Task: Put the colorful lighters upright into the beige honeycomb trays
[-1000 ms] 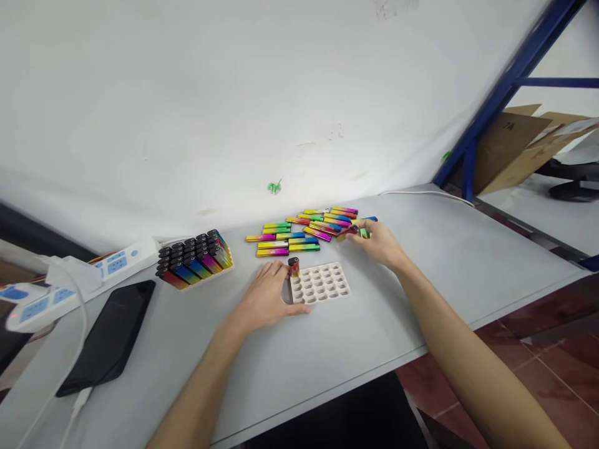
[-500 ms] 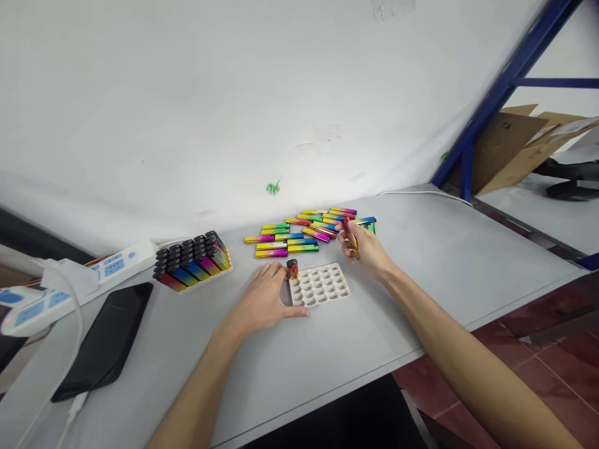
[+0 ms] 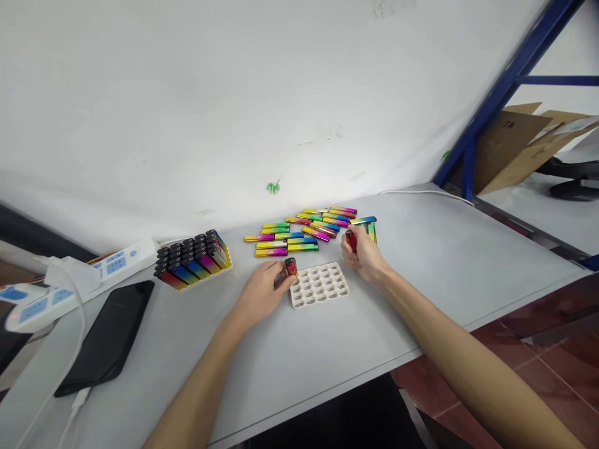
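Observation:
A white tray with rows of small holes lies between my hands. A red and yellow lighter stands upright at its far left corner. My left hand is closed at that corner, thumb and fingers around the lighter's left side. To the right of the tray, my right hand grips another red lighter, held upright with its dark top up; its lower part is hidden by the fingers. Beyond the tray, several loose multicoloured lighters lie on their sides.
A second tray, filled with upright lighters, stands at the left. Further left are a black phone with a white cable and a white power strip. A white wall backs the grey table; a blue frame rises at the right.
My left thumb has come in from the tray's near edge to the standing lighter. My right hand has turned its lighter more upright and drawn slightly nearer the tray.

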`<move>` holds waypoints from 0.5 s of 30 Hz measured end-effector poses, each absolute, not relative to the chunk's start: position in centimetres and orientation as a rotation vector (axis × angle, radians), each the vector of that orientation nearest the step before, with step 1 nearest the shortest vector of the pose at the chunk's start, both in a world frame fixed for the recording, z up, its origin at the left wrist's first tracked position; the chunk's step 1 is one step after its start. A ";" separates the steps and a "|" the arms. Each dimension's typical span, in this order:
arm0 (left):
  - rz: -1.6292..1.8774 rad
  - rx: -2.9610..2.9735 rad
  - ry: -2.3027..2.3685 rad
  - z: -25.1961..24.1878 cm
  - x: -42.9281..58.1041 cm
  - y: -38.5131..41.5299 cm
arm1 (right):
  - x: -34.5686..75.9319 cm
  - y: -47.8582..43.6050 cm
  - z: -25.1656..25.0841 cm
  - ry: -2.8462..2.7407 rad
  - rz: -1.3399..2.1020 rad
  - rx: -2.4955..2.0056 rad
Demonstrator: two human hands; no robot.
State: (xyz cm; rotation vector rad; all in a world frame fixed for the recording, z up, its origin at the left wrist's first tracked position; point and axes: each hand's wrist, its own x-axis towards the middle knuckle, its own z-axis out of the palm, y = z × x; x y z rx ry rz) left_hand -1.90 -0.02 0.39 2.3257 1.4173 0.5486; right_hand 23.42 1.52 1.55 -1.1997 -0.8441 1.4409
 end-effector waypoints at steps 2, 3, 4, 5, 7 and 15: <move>0.544 2.333 1.425 0.3 -1.9 0.0 | 23.5 1.6 1.5 -0.840 1.436 -1.193; 0.540 2.335 1.426 0.3 -1.9 0.0 | 23.5 1.6 1.5 -0.843 1.437 -1.185; 0.535 2.336 1.428 0.3 -1.9 0.0 | 23.5 1.6 1.5 -0.848 1.438 -1.176; 0.529 2.336 1.431 0.3 -1.9 0.0 | 23.5 1.6 1.5 -0.852 1.437 -1.166; 0.519 2.331 1.444 0.5 -1.7 -0.1 | 23.5 1.5 1.5 -0.861 1.430 -1.149; 0.466 2.340 1.444 1.2 -1.3 -0.5 | 23.2 1.1 1.9 -0.892 1.442 -1.178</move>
